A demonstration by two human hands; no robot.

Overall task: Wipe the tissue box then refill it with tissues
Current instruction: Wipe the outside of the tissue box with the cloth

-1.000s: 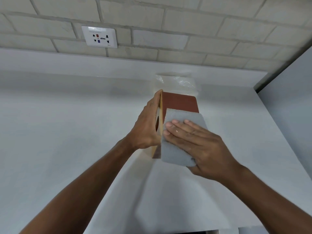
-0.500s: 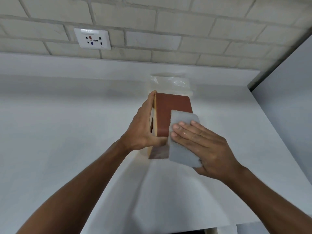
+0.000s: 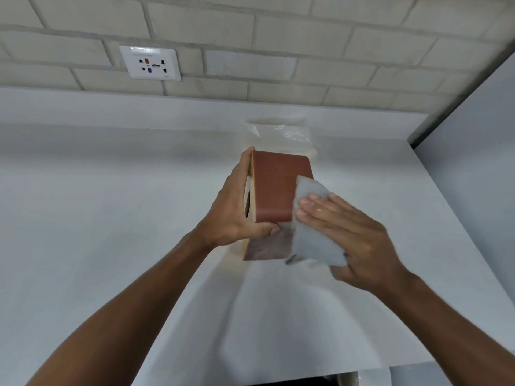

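Head view: reddish-brown tissue box (image 3: 274, 188), upended.

The white counter (image 3: 97, 218) lies bare all along its left side, so a hand can pass there freely. In the middle, the brown tissue box (image 3: 278, 188) is held above the surface, closed in by the left hand (image 3: 231, 215) on one side and by the right hand (image 3: 354, 238) pressing a grey cloth (image 3: 312, 235) on the other. Just behind the box a clear plastic pack (image 3: 281, 135) blocks the way to the back ledge. A grey panel (image 3: 479, 174) walls off the right edge. The brick wall (image 3: 278, 51) with its socket (image 3: 150, 63) closes the far side.
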